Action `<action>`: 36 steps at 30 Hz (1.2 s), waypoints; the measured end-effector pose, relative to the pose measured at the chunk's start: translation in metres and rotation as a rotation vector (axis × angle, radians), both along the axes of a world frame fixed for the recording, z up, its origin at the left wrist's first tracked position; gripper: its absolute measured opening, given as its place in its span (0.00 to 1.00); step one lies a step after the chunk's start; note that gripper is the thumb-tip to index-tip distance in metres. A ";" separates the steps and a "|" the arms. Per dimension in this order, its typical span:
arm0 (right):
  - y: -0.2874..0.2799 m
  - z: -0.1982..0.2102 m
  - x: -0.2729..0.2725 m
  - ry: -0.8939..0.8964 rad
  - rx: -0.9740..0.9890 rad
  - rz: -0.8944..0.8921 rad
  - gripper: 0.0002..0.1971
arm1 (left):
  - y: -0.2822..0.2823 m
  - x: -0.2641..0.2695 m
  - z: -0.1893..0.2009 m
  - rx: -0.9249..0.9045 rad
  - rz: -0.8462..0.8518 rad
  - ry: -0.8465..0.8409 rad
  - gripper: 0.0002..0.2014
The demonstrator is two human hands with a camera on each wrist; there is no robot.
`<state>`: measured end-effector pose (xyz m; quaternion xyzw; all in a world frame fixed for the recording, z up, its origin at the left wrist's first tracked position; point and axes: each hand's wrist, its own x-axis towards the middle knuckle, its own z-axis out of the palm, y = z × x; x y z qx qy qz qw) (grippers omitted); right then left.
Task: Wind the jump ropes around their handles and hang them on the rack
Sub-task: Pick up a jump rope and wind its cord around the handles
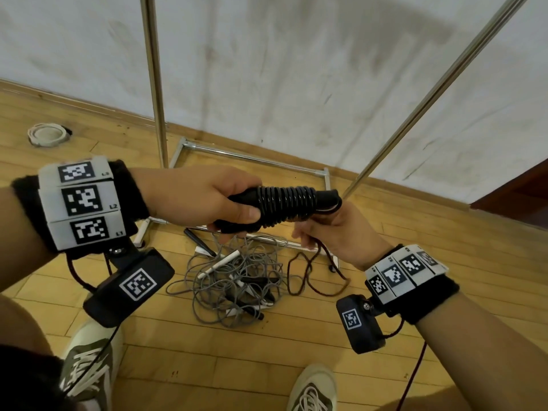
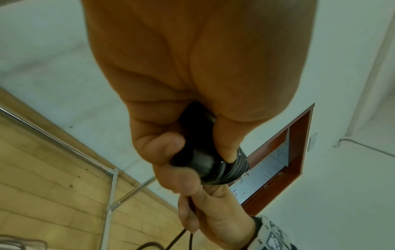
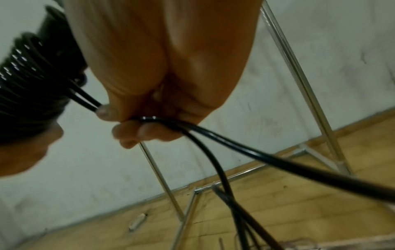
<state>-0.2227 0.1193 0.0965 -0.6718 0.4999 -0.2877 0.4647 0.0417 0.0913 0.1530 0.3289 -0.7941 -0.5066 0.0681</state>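
Left hand (image 1: 204,200) is wrapped tight round the black handles (image 1: 249,200), which already carry a fat coil of black jump rope (image 1: 284,203). Right hand (image 1: 335,232) has its fingers (image 3: 136,130) curled round the loose doubled tail. That cord looks slick and springy, so I'd grip close to the coil or it'll probably unwind. More ropes (image 1: 234,280) sit tangled on the floor (image 1: 237,366) by the rack (image 1: 154,84). No containers anywhere.

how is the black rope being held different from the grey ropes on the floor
The black jump rope is coiled in tight turns around its handles, gripped by the left hand, its loose end in the right hand. The grey jump ropes lie in a loose tangle on the floor, unwound. Neither hangs on the rack yet.
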 end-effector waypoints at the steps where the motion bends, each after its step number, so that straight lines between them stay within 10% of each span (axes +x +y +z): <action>1: -0.002 -0.001 -0.002 0.070 -0.003 -0.007 0.06 | 0.001 0.000 0.000 0.007 -0.022 -0.006 0.02; 13: -0.018 0.006 -0.014 0.481 0.055 0.055 0.16 | 0.007 -0.010 -0.020 -0.093 -0.173 -0.328 0.05; 23: -0.020 0.031 0.012 0.155 0.238 -0.139 0.14 | -0.003 -0.017 -0.035 -0.291 -0.072 -0.508 0.09; 36: -0.011 0.031 0.017 -0.239 0.164 -0.210 0.05 | -0.018 -0.013 -0.026 -0.336 0.308 -0.189 0.07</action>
